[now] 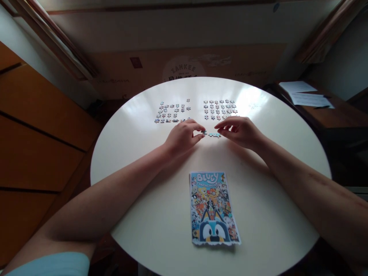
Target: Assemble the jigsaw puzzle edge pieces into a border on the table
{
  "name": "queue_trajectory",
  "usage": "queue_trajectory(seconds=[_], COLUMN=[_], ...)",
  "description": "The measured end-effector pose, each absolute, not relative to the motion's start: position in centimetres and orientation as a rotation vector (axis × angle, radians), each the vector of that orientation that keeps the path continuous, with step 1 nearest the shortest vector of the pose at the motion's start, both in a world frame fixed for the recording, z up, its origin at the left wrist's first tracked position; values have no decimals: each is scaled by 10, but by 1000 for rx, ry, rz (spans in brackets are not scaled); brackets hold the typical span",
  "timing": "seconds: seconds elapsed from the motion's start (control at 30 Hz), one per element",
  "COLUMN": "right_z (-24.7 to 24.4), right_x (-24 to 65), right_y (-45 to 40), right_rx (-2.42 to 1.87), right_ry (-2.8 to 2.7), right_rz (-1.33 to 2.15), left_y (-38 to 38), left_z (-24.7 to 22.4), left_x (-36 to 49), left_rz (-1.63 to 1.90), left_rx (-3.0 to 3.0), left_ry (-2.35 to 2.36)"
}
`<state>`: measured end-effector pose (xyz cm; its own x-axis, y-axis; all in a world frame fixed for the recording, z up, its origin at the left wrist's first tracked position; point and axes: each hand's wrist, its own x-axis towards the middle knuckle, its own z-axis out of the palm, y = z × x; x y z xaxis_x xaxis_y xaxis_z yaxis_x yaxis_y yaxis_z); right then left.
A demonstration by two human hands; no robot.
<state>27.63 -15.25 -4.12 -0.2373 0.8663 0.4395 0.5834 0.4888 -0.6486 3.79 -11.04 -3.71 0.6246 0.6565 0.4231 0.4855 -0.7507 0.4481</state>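
Note:
Between the thumb and index finger of my left hand [185,135] is a single jigsaw puzzle piece [204,132], held just above the table. Right beside it a short strip of joined puzzle pieces [213,135], light blue in colour, lies on the tabletop. My right hand [240,129] hovers over the right end of that strip, thumb and index finger a little apart with nothing visible between them. Nearer to me lies a colourful paper picture [214,207] with "Bluey" lettering and a torn lower edge.
Loose puzzle pieces stand in rows in a left group [169,111] and a right group [217,109] beyond my hands. They rest on a round white table [138,214]. At the right, papers [309,99] and pens lie on a dark side table.

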Motion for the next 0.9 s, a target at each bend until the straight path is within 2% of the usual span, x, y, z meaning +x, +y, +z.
queue_trajectory(seconds=[0.9], right_z=[-35], right_x=[269], right_y=[-159], right_rx=[-1117], right_ry=[-2026], right_rz=[384], left_y=[-119], left_z=[-31], left_x=[41], left_rz=[887], left_rx=[2569], left_ry=[843])
